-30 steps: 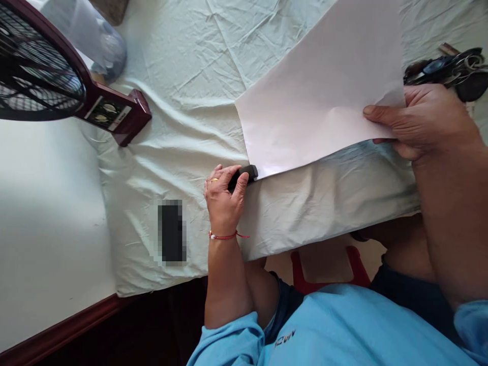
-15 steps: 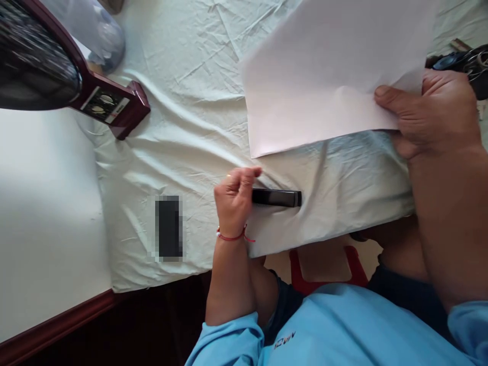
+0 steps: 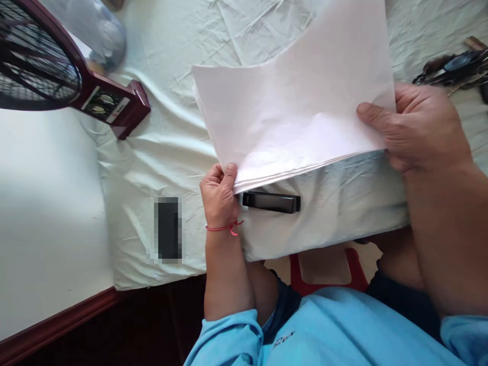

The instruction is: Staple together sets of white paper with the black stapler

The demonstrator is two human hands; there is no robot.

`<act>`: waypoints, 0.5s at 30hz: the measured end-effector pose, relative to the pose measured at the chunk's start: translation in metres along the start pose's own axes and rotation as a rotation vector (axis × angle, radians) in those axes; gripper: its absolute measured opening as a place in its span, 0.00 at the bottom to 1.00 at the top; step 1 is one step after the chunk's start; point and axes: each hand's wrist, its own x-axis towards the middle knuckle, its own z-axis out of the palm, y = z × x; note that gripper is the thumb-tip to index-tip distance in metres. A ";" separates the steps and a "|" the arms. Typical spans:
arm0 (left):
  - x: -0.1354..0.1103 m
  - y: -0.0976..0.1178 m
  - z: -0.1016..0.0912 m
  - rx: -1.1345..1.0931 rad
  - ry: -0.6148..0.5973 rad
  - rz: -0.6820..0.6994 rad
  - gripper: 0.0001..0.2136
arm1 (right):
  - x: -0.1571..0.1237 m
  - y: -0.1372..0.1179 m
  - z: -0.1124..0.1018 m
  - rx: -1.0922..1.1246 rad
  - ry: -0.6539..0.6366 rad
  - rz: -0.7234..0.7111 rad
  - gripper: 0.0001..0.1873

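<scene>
Several white paper sheets are held in a loose stack above the cloth, bowed in the middle, their lower edges slightly fanned. My left hand pinches the stack's near left corner, thumb on top. On the right side, my right hand grips the sheets with its thumb across the top and the other fingers hidden beneath. A black stapler lies on the cloth just below the paper's near edge, right beside my left hand and touched by neither hand.
A pale green cloth covers the table, creased in places. At the upper left lies a dark red mosquito racket near a plastic container. A blurred-out dark rectangle is on the left; keys lie far right. Below stands a red stool.
My left hand has gone from empty beside the stapler to holding the paper's corner. My right hand has brought the sheets left and nearer. More of the stapler shows.
</scene>
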 end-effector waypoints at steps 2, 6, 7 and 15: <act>0.000 -0.001 0.000 -0.011 0.044 0.009 0.26 | -0.001 0.000 -0.001 -0.101 -0.003 -0.009 0.11; -0.002 0.002 -0.001 -0.069 -0.017 -0.015 0.25 | 0.001 0.001 0.001 -0.034 0.008 -0.010 0.09; -0.002 0.003 -0.001 -0.088 -0.049 -0.032 0.25 | 0.002 0.000 0.002 0.002 0.025 -0.014 0.08; -0.002 0.005 0.002 -0.138 -0.014 -0.052 0.26 | 0.005 0.000 0.009 0.195 0.026 0.021 0.07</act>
